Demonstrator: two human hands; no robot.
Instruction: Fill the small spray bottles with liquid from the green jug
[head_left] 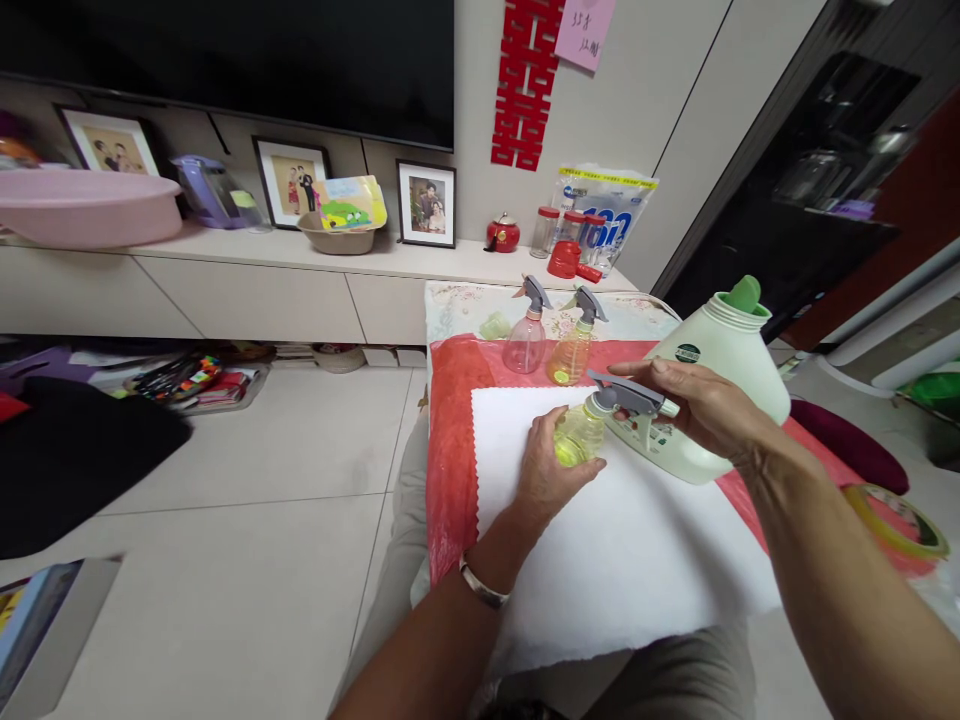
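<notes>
My left hand (551,465) wraps the yellow spray bottle (579,435) standing upright on the white cloth (600,560) near its far edge; my right hand (694,405) closes over the grey trigger head (626,397) directly above, detergent jug (720,380) just behind.

Small table (450,300) in the middle of the frame, covered by a flowery cloth. On that, a red sheet (450,440), and on top a white sheet (630,540) reaching to the lower middle. Standing on the table toward the top: a pink spray bottle (526,335) and an orange spray bottle (574,345), side by side. Big pale green jug (720,370) at the right, resting on the red sheet. Small yellow spray bottle (579,432) on the white sheet, just beside the jug.
</notes>
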